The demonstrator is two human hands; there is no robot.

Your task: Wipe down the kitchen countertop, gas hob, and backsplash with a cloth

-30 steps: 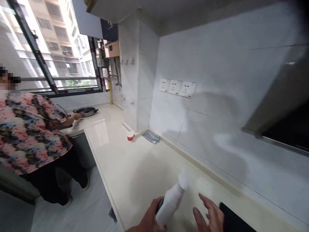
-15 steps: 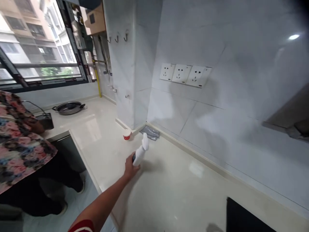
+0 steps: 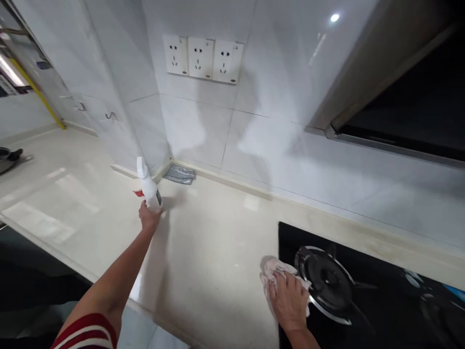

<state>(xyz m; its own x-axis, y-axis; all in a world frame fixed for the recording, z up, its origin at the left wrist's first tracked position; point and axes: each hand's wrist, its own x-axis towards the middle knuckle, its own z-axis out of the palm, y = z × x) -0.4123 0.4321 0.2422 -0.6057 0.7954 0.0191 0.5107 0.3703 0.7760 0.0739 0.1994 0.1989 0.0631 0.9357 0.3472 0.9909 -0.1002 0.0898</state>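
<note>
My left hand (image 3: 149, 217) is closed around the lower part of a white spray bottle (image 3: 147, 186), at the counter's far left near the wall corner. The bottle leans slightly and partly covers a red and white cup (image 3: 138, 192). I cannot tell if its base rests on the counter. My right hand (image 3: 289, 300) presses on a crumpled pale cloth (image 3: 273, 267), fingers bent into it. The cloth lies over the left edge of the black gas hob (image 3: 290, 237), beside the round burner (image 3: 327, 281).
A folded grey packet (image 3: 180, 174) lies in the wall corner. Wall sockets (image 3: 203, 59) sit above the pale counter (image 3: 214, 232). A dark range hood (image 3: 407, 106) overhangs the hob at right. Part of a pan (image 3: 6, 160) shows at far left.
My view has turned right and downward, bringing the hob and my right hand with the cloth into sight. The spray bottle is now beside the cup. The other person has mostly left view.
</note>
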